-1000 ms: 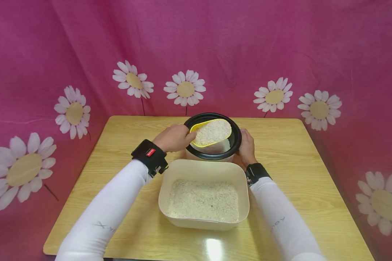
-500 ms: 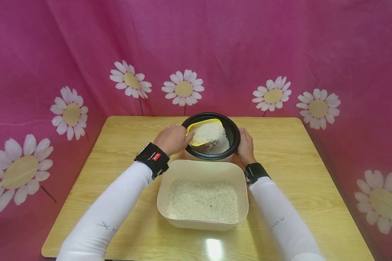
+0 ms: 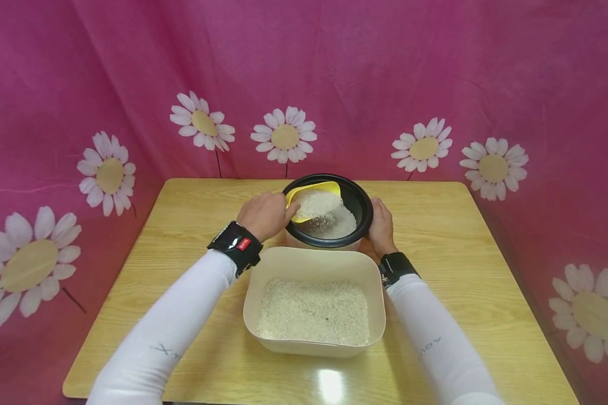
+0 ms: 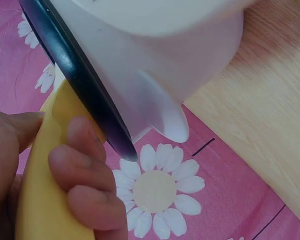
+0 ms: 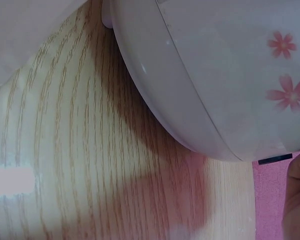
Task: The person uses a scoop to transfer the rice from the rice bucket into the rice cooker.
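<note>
My left hand (image 3: 265,215) grips the handle of a yellow scoop (image 3: 330,186), with the fingers wrapped round it in the left wrist view. The scoop is tilted over a rice cooker (image 3: 366,216), and rice (image 3: 316,203) slides off its lower side into the black-rimmed pot. More pale rice lies inside the pot, partly hidden by the scoop. On the cooker's right side, my right hand (image 3: 383,228) holds it near the rim; its fingertips are hidden. The cooker's white body (image 5: 230,75) with pink flowers fills much of the right wrist view.
A cream bin (image 3: 314,256) stands directly in front of the cooker, its bottom covered with rice (image 3: 314,312) and one dark speck. Both sit on a wooden table (image 3: 192,315). A pink cloth (image 3: 344,84) printed with daisies hangs behind and at the sides.
The full scoop has tilted and drawn slightly left. Rice has run out of it, and the heap in the pot has grown. My right hand stays at the cooker.
</note>
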The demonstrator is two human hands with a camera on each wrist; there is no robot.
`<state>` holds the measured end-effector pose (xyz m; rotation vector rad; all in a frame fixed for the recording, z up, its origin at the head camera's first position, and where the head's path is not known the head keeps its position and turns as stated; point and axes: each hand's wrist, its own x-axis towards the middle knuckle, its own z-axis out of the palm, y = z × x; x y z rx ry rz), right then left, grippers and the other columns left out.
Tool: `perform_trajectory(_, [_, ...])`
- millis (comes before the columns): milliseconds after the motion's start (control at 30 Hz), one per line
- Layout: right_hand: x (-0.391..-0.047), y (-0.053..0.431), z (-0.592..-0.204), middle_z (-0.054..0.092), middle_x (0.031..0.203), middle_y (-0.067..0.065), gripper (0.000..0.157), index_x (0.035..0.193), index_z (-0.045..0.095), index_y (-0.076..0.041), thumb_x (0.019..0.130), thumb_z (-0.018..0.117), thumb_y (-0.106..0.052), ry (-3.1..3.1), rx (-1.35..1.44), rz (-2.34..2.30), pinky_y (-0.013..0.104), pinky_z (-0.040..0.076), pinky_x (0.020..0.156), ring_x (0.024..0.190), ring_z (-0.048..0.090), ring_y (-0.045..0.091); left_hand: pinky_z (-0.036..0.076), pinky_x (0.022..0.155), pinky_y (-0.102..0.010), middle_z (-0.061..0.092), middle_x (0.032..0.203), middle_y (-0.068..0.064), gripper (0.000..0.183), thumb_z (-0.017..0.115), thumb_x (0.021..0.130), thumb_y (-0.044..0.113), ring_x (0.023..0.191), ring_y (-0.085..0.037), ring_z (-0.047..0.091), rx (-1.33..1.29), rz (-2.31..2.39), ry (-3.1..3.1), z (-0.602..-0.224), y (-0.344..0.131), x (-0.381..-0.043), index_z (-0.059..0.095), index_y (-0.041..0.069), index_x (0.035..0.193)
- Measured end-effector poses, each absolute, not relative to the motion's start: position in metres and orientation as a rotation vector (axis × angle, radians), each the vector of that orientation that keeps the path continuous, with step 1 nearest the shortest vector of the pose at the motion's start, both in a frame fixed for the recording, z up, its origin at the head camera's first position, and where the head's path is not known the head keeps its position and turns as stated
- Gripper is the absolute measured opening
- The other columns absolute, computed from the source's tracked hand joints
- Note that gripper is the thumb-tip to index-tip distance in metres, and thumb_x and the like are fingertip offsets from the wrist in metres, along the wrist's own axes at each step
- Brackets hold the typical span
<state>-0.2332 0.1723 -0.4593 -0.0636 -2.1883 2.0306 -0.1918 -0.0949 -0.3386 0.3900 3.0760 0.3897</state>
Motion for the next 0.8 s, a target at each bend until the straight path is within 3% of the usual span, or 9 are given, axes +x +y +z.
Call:
perform_trajectory(567, [-0.2338, 0.1728, -0.4609, 0.053, 0.08, -0.013, 0.029, 0.097, 0.059, -0.023, 0.112, 0.034, -0.026, -2.156, -0.054, 2.083, 0.017, 0.044, 0.07, 0.074, 0.051, 0.003, 0.026, 0.046, -0.029, 0.036, 0.058, 0.002, 0.048, 0.061, 0.102, 0.048, 0.051, -0.019, 0.046, 0.432, 0.316, 3.24, -0.3413, -0.0918, -0.194, 0.059, 0.007, 0.076])
perform_trajectory(800, [-0.2336, 0.1726, -0.4612, 0.053, 0.081, -0.013, 0.028, 0.1, 0.059, -0.022, 0.112, 0.035, -0.028, -2.176, -0.069, 2.076, 0.017, 0.045, 0.071, 0.075, 0.051, 0.003, 0.025, 0.045, -0.027, 0.036, 0.057, 0.002, 0.046, 0.063, 0.1, 0.048, 0.048, -0.018, 0.045, 0.451, 0.246, 3.332, -0.3387, -0.0909, -0.1923, 0.064, 0.003, 0.089])
